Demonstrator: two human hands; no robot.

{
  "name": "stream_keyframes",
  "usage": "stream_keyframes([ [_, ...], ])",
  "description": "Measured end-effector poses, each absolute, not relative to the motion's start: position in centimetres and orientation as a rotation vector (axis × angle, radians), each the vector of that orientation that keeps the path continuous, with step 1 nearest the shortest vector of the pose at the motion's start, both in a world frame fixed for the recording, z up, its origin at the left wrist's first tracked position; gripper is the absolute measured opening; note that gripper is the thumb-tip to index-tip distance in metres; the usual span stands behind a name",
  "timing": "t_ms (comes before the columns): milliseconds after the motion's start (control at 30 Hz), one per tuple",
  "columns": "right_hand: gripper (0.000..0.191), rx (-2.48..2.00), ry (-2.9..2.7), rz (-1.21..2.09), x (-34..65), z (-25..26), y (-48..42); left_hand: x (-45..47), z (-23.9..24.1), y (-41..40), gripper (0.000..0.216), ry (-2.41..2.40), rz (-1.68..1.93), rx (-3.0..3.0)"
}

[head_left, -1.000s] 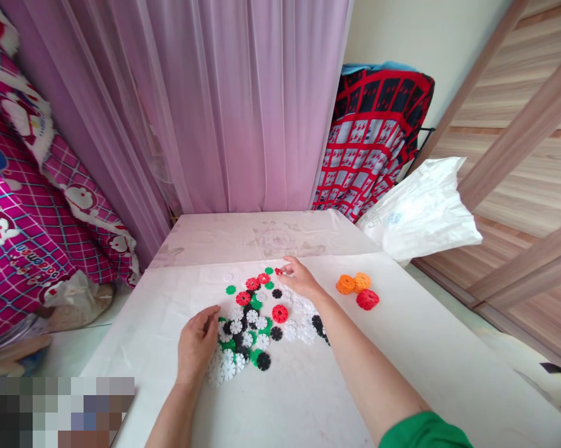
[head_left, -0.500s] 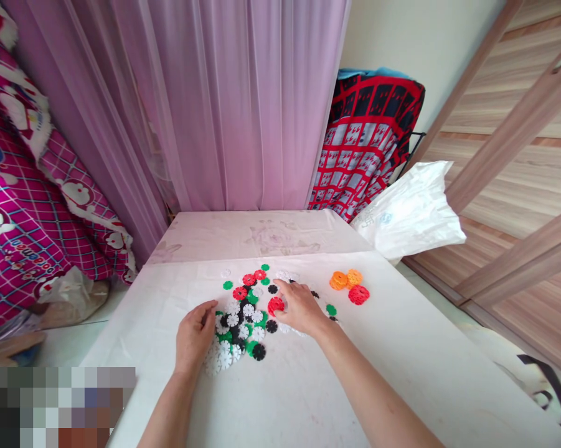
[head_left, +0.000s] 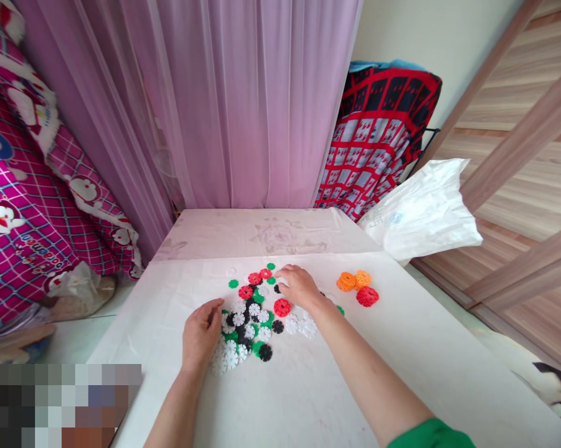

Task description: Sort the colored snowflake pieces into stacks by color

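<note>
Snowflake-shaped plastic discs in white, black, green and red lie in a loose heap point(head_left: 247, 330) on the table. My left hand point(head_left: 203, 330) rests against the heap's left edge, its fingers loosely bent and a little apart, with nothing visible in them. Over the heap's far right side reaches my right hand point(head_left: 301, 289), thumb and fingers apart around a gap. Its fingertips are close to a red disc point(head_left: 266, 274) and a small green disc point(head_left: 271, 281). A thicker red stack of discs point(head_left: 282, 307) sits just below that hand. White discs point(head_left: 301, 325) lie partly under the right wrist.
At the right of the table point(head_left: 378, 373) are orange discs point(head_left: 346, 281) and a red group of discs point(head_left: 367, 297). A white plastic bag point(head_left: 424, 208) hangs past the right edge. Purple curtains point(head_left: 261, 106) stand behind the table.
My right hand has moved away from the thick red stack toward the far side of the heap, leaving the stack on the table. My left hand stays about where it was. The view has shifted slightly.
</note>
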State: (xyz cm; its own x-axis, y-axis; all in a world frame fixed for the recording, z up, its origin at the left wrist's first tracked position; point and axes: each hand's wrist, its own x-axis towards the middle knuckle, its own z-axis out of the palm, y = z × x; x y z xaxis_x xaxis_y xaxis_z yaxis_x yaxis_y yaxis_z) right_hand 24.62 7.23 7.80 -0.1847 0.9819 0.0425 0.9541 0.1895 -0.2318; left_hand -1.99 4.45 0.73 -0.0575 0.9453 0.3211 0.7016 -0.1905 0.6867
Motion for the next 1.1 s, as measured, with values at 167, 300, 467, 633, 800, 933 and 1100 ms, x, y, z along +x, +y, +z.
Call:
stream_keyframes([
  [167, 0.026, -1.877, -2.378, 0.214, 22.8, 7.5, 10.9, -1.9, 0.7, 4.4, 0.034, 1.763, 1.115, 1.903],
  [300, 0.027, -1.885, -2.394, 0.247, 22.1, 6.8, 12.3, -2.0, 0.7, 4.4, 0.035, 1.761, 1.106, 1.897],
  [467, 0.044, -1.934, -2.348, 0.274, 22.1, 6.3, 13.0, -1.9, 0.8, 4.3, 0.035, 1.764, 1.104, 1.889],
  [633, 0.052, -1.941, -2.301, 0.313, 22.3, 6.3, 12.8, -1.9, 1.0, 4.3, 0.035, 1.77, 1.083, 1.899],
  [800, 0.054, -1.96, -2.272, 0.382, 22.6, 6.0, 12.9, -1.9, 1.0, 4.3, 0.035, 1.772, 1.092, 1.903],
  [933, 0.053, -1.992, -2.219, 0.449, 22.5, 5.7, 13.5, -1.9, 1.0, 4.3, 0.034, 1.766, 1.094, 1.9],
  [1100, 0.058, -1.994, -2.105, 0.478, 23.2, 6.5, 12.4, -1.9, 1.1, 4.3, 0.035, 1.771, 1.089, 1.897],
])
